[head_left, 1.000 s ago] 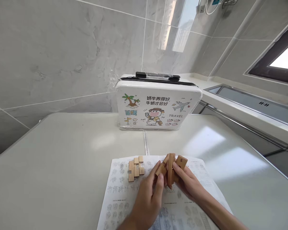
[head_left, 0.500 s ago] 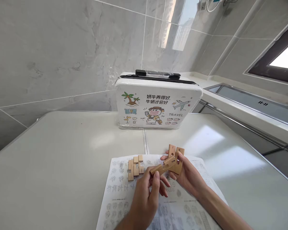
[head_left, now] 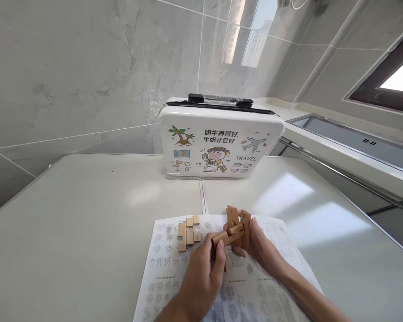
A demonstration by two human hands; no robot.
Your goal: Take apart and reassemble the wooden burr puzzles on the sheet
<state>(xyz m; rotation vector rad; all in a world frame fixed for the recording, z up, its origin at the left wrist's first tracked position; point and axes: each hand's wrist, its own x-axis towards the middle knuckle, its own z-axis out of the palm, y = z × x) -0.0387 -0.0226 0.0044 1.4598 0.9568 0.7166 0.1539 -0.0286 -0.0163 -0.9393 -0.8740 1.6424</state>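
My left hand pinches one end of a notched wooden puzzle piece marked 3. Its other end rests against two more pieces in my right hand: an upright one marked 1 and one marked 2. The fingers of my right hand are closed around this pair from behind and from the right. Whether the pieces interlock is hard to tell. Left of my hands, several loose notched wooden pieces lie side by side on a printed sheet.
A white cartoon-printed case with a black handle stands at the back of the pale table, against a grey tiled wall. A counter with a sink runs along the right. The table has a seam down its middle.
My right hand has turned pieces 1 and 2, so piece 2 now stands more edge-on. Piece 3 has tilted flatter and sits closer against them. The loose pieces have stayed put.
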